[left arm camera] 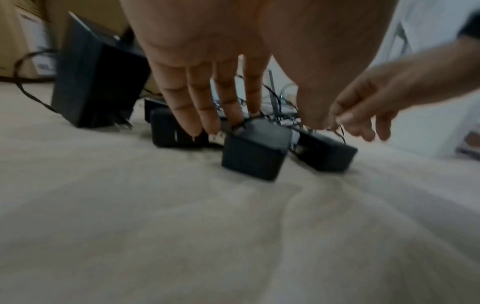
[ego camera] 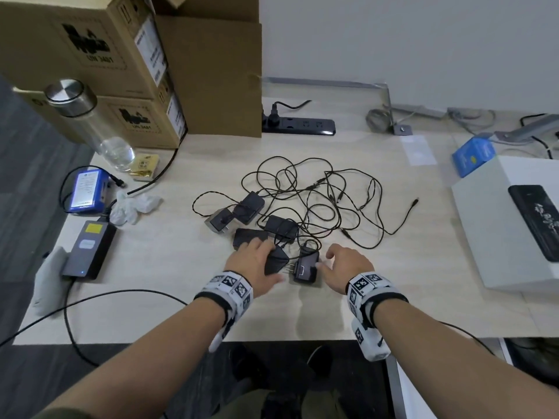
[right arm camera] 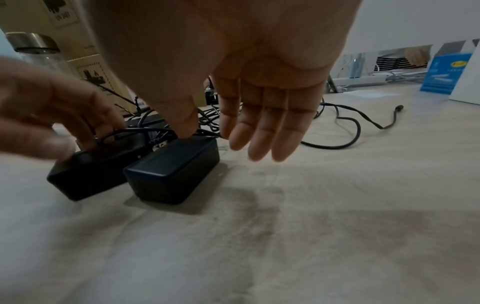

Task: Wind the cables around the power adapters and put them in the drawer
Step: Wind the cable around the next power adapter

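Observation:
Several black power adapters [ego camera: 249, 207] lie on a light wooden table [ego camera: 181, 297], their thin black cables [ego camera: 317, 195] tangled behind them. My left hand [ego camera: 260, 258] rests on the nearest adapter [ego camera: 276, 263], its plug prongs pointing right. In the left wrist view the fingers [left arm camera: 197, 98] reach down straight onto that adapter [left arm camera: 255, 150]. My right hand [ego camera: 341, 264] hovers beside a second adapter [ego camera: 306, 269]. In the right wrist view its thumb touches the far end of that adapter [right arm camera: 174, 168] and the fingers [right arm camera: 259, 123] are straight. No drawer is in view.
Stacked cardboard boxes [ego camera: 106, 55] and a glass bottle [ego camera: 90, 122] stand at the back left. A black power strip [ego camera: 302, 127] lies at the back. A blue battery pack [ego camera: 87, 192] and a grey power brick [ego camera: 87, 249] sit left; a white box [ego camera: 490, 237] sits right.

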